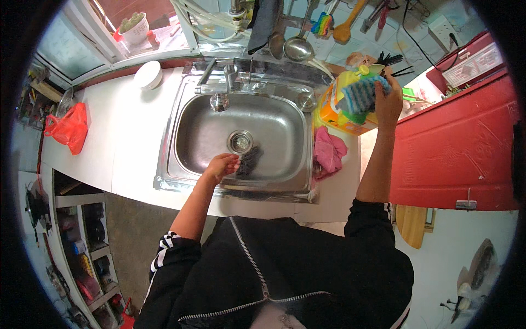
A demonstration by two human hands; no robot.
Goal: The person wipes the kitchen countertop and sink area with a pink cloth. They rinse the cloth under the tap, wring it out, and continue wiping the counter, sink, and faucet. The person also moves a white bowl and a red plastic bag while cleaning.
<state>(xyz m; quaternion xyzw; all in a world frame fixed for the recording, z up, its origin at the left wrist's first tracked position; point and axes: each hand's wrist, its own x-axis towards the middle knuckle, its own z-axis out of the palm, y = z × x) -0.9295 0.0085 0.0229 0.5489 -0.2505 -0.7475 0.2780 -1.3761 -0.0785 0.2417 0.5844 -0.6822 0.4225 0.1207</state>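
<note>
My right hand [388, 100] grips a blue-and-grey striped knitted scrubbing cloth [361, 96] at its right end. The cloth is raised in front of a yellow-and-orange plastic jug [333, 105] with a yellow pump top, right of the sink, and hides part of it. Something green shows just below the cloth. Over the near side of the stainless steel sink [283, 123] hovers my left hand [224, 166], fingers loosely bent and nothing seen in it. Beside its fingertips, a dark patch lies on the basin floor near the drain strainer [240, 142]; whether it is only shadow I cannot tell.
A faucet [230, 78] rises behind the basin. A pink cloth [328, 150] lies at its right. Leftward on the white counter are a white bowl [148, 75] and a red plastic bag [69, 128]. Ladles [298, 48] hang behind; a red cabinet [456, 144] stands at right.
</note>
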